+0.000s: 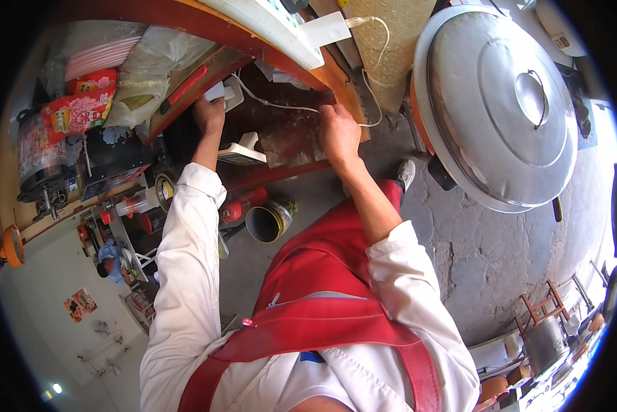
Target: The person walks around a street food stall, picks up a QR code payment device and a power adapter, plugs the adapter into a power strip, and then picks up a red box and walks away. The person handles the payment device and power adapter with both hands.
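Observation:
A white cable runs across the dark red wooden shelf inside a cabinet. My right hand has its fingers curled at the shelf's right end, where the cable passes; whether it grips the cable or the wood cannot be told. My left hand reaches in at the left and closes on a small white object, partly hidden by the fingers, beside a white plastic device. Between my hands, nearer to me, a white device with a display panel lies on the shelf.
A large metal lid covers a round vessel at the right. Plastic bags and a red printed packet lie at the left. Below the shelf are a fire extinguisher and a metal bucket. A person is in the background.

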`<state>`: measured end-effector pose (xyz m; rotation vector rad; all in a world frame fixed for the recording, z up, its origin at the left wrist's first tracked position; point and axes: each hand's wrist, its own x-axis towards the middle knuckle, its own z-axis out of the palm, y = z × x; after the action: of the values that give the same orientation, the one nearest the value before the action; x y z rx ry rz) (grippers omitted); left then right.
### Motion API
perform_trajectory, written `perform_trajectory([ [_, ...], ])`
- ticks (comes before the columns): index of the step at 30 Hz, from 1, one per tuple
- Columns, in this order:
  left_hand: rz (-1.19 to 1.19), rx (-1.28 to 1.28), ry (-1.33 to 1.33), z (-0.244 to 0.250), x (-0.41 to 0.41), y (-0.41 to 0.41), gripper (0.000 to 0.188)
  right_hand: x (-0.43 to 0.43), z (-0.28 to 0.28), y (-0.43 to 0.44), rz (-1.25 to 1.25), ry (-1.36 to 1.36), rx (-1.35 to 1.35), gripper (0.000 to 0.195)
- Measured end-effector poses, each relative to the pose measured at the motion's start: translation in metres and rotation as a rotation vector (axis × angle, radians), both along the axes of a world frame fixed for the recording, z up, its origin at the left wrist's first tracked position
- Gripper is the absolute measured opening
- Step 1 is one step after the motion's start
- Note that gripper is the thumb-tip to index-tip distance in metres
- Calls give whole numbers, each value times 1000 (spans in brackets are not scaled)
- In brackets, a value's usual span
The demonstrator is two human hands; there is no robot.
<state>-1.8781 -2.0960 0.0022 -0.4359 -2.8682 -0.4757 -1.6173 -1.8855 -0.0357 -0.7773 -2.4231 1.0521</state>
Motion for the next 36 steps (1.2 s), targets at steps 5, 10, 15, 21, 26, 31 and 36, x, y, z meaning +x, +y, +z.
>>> perform_trajectory([
  [5,-58,36,55,-16,-14,-24,66,12,7,-13,39,-11,7,14],
  [10,-87,29,8,-20,-24,-28,67,17,7,-19,60,-31,19,13],
  [15,-84,262,-197,2,5,-32,69,30,18,-20,89,87,-24,13],
  [21,-140,338,-64,80,137,-21,50,56,131,2,263,231,-447,18],
  [26,-71,678,-329,94,266,-55,42,66,262,46,530,804,-731,15],
  [31,196,478,-475,41,386,-132,37,74,389,106,1281,1674,-1300,23],
  [36,759,824,-646,-18,547,-189,41,50,470,45,2103,1429,-1424,11],
])
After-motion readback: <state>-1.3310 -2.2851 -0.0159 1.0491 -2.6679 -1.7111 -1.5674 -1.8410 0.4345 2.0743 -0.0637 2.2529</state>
